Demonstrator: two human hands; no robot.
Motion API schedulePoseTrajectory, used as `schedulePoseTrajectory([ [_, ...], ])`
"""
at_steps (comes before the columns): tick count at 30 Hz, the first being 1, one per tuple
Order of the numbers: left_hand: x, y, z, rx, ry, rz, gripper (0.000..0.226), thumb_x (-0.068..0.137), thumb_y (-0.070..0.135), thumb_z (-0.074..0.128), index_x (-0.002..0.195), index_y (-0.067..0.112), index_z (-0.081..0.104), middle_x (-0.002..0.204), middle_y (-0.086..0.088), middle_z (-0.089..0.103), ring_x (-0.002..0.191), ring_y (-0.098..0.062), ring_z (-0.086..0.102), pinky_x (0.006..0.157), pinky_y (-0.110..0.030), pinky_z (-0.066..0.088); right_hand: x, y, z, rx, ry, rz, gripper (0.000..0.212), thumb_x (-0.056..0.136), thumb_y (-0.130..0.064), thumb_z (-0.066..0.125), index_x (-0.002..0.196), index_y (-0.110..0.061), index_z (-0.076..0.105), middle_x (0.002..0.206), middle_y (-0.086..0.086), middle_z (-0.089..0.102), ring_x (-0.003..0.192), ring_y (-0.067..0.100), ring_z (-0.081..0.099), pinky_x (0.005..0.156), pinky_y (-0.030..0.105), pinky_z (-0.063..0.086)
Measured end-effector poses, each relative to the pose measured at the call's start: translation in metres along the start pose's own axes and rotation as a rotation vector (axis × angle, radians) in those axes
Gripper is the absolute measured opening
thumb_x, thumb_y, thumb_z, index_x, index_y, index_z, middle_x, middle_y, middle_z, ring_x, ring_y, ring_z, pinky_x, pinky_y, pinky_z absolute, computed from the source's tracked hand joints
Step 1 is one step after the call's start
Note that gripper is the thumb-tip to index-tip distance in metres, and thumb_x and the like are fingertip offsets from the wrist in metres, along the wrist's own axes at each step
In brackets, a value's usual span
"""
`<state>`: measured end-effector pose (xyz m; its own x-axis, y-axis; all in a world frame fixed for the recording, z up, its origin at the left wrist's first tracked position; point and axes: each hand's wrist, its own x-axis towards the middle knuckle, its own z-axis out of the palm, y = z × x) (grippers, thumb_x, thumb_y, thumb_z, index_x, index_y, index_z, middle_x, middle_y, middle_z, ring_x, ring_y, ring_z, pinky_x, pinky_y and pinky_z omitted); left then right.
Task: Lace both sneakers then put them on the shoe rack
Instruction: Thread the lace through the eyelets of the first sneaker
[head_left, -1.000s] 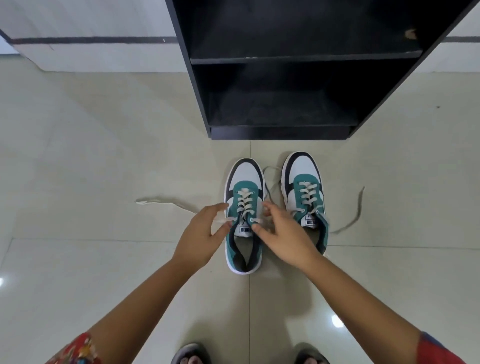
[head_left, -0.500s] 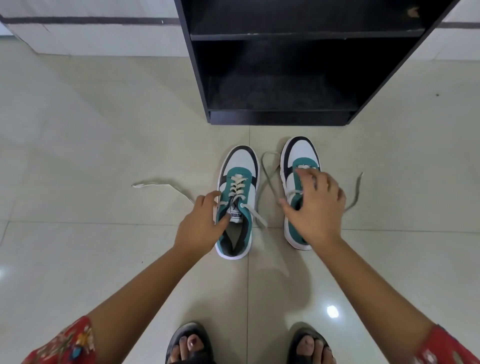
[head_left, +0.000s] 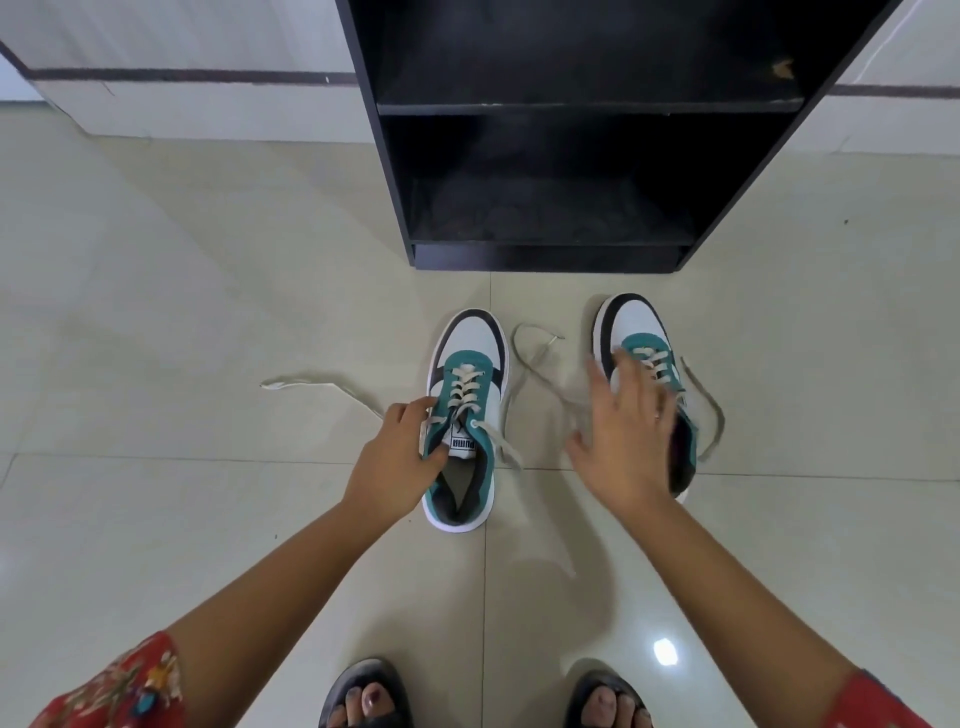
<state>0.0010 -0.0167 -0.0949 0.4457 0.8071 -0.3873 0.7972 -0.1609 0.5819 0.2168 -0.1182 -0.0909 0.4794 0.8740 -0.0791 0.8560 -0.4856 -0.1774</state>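
Observation:
Two teal, white and black sneakers stand on the tiled floor, toes toward the black shoe rack (head_left: 545, 257). My left hand (head_left: 395, 457) grips the left sneaker (head_left: 470, 364) at its collar, thumb by the tongue and fingers on the outer side. My right hand (head_left: 623, 431) is blurred and lies over the right sneaker (head_left: 631, 325) with its fingers spread, hiding that shoe's middle. Both sneakers have laces in their eyelets. Loose lace ends trail left (head_left: 311, 387), between the shoes (head_left: 535, 353) and to the right (head_left: 714, 415).
The rack's two visible shelves are dark and hold no shoes. A white wall base (head_left: 182, 104) runs along the back. My feet in dark sandals (head_left: 366, 696) are at the bottom edge. Pale glossy tiles surround the shoes.
My right hand left the left sneaker and went to the right one, which has slid to the right, widening the gap. My left hand has closed on the left sneaker's collar.

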Motion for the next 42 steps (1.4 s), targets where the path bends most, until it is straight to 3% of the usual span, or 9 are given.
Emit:
schedulePoseTrajectory([
  [4, -0.005, -0.002, -0.007, -0.071, 0.006, -0.004, 0.042, 0.089, 0.038, 0.054, 0.129, 0.026, 0.047, 0.129, 0.002, 0.053, 0.084, -0.016, 0.064, 0.083, -0.033, 0.051, -0.012, -0.055, 0.009, 0.587, -0.372, -0.146, 0.068, 0.079, -0.022, 0.062, 0.141, -0.025, 0.034, 0.133, 0.003, 0.053, 0.123, 0.021, 0.048, 0.101, 0.034, 0.041],
  [7, -0.009, -0.005, -0.012, 0.016, 0.045, 0.028, 0.032, 0.093, 0.043, 0.044, 0.119, 0.027, 0.053, 0.123, 0.007, 0.057, 0.096, -0.015, 0.062, 0.083, -0.034, 0.050, -0.006, -0.059, 0.010, 0.704, -0.422, -0.010, 0.055, 0.081, -0.020, 0.061, 0.132, -0.027, 0.042, 0.094, -0.002, 0.062, 0.086, 0.015, 0.060, 0.076, 0.029, 0.047],
  [10, -0.005, -0.005, -0.018, 0.067, 0.085, 0.030, 0.025, 0.094, 0.040, 0.041, 0.104, 0.024, 0.057, 0.110, 0.005, 0.062, 0.088, -0.017, 0.062, 0.077, -0.035, 0.050, 0.004, -0.055, 0.005, 0.750, -0.449, 0.024, 0.028, 0.083, -0.025, 0.061, 0.111, -0.027, 0.058, 0.070, -0.007, 0.056, 0.068, 0.011, 0.054, 0.068, 0.029, 0.043],
  [13, 0.004, -0.003, -0.027, 0.071, 0.058, -0.007, 0.020, 0.091, 0.043, 0.046, 0.095, 0.026, 0.056, 0.096, 0.005, 0.067, 0.076, -0.018, 0.062, 0.070, -0.033, 0.048, 0.012, -0.059, -0.002, 0.696, -0.437, -0.020, 0.017, 0.081, -0.035, 0.065, 0.095, -0.027, 0.062, 0.067, -0.011, 0.056, 0.065, 0.006, 0.054, 0.060, 0.024, 0.041],
  [16, 0.009, 0.004, -0.035, 0.090, 0.005, 0.026, 0.021, 0.088, 0.043, 0.053, 0.105, 0.035, 0.062, 0.095, 0.009, 0.067, 0.081, -0.015, 0.062, 0.073, -0.030, 0.048, 0.018, -0.067, -0.005, 0.520, -0.397, -0.098, 0.017, 0.082, -0.039, 0.063, 0.089, -0.023, 0.063, 0.066, -0.011, 0.056, 0.066, 0.009, 0.056, 0.058, 0.025, 0.040],
  [20, 0.012, 0.008, -0.041, 0.247, 0.075, 0.114, 0.017, 0.088, 0.037, 0.055, 0.095, 0.032, 0.070, 0.093, 0.009, 0.062, 0.083, -0.012, 0.062, 0.069, -0.029, 0.050, 0.026, -0.067, -0.010, 0.334, -0.323, -0.138, 0.018, 0.086, -0.040, 0.058, 0.076, -0.025, 0.060, 0.066, -0.008, 0.061, 0.068, 0.013, 0.058, 0.052, 0.024, 0.034],
  [29, 0.011, 0.004, -0.045, 0.186, 0.224, 0.104, 0.011, 0.090, 0.030, 0.053, 0.086, 0.029, 0.064, 0.091, 0.013, 0.057, 0.070, -0.010, 0.058, 0.059, -0.025, 0.043, 0.020, -0.058, -0.011, 0.479, -0.331, -0.041, 0.020, 0.085, -0.029, 0.057, 0.067, -0.020, 0.054, 0.056, -0.006, 0.053, 0.054, 0.010, 0.048, 0.053, 0.028, 0.037],
  [36, 0.012, -0.020, -0.035, 0.215, 0.190, 0.011, 0.013, 0.092, 0.032, 0.051, 0.086, 0.023, 0.058, 0.093, 0.009, 0.058, 0.081, -0.020, 0.064, 0.063, -0.029, 0.042, 0.016, -0.036, -0.008, 0.584, -0.372, 0.121, 0.021, 0.088, -0.023, 0.058, 0.074, -0.007, 0.059, 0.075, 0.013, 0.068, 0.073, 0.030, 0.062, 0.070, 0.041, 0.049],
  [42, 0.014, -0.034, -0.032, 0.185, 0.195, -0.031, 0.019, 0.092, 0.037, 0.052, 0.079, 0.024, 0.054, 0.090, 0.008, 0.058, 0.081, -0.020, 0.063, 0.062, -0.028, 0.041, 0.015, -0.029, -0.005, 0.548, -0.399, 0.153, 0.025, 0.089, -0.026, 0.057, 0.066, -0.017, 0.052, 0.070, 0.006, 0.062, 0.069, 0.027, 0.058, 0.069, 0.041, 0.050],
])
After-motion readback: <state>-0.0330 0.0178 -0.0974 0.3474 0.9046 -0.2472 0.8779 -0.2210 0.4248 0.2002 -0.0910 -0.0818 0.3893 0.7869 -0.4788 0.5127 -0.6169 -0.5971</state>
